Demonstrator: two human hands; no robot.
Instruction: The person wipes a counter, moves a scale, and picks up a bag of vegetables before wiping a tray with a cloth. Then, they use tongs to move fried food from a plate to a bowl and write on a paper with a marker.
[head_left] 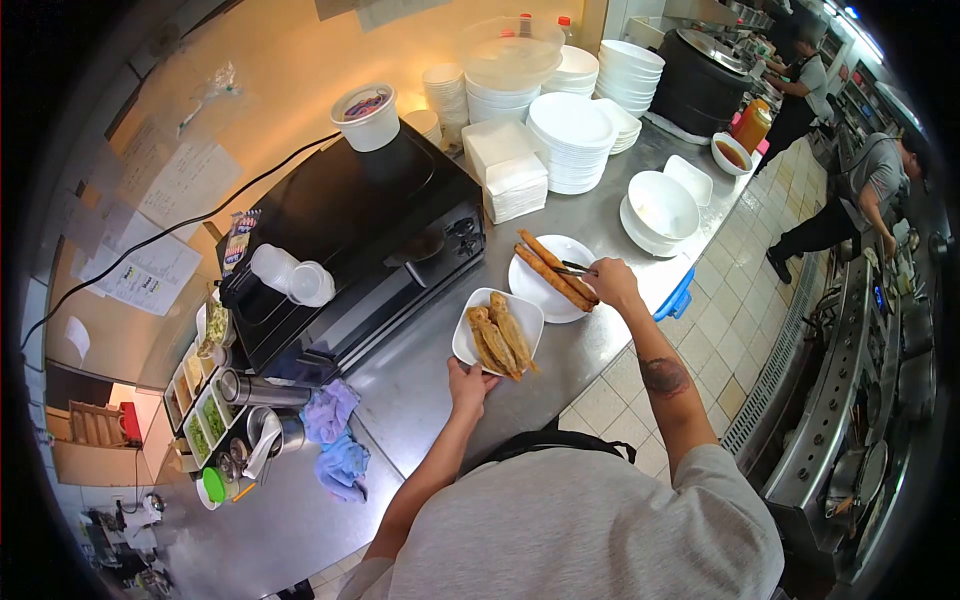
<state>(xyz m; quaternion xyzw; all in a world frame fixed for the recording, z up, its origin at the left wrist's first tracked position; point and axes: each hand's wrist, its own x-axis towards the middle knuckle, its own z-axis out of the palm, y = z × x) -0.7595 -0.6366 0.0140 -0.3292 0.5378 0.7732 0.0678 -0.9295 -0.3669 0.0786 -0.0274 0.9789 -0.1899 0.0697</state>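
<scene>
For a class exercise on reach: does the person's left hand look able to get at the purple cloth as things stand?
Probably yes, once free: the left hand holds the square plate, but only bare counter seems to lie between it and the purple cloth.

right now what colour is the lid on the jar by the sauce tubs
Bright green lid, seen in the head view.

Seeing stacked plates (572, 145) right beside paper napkins (514, 180); spotting a white tub (366, 122) atop the black oven (345, 235); catching purple cloth (328, 410) here!
</scene>
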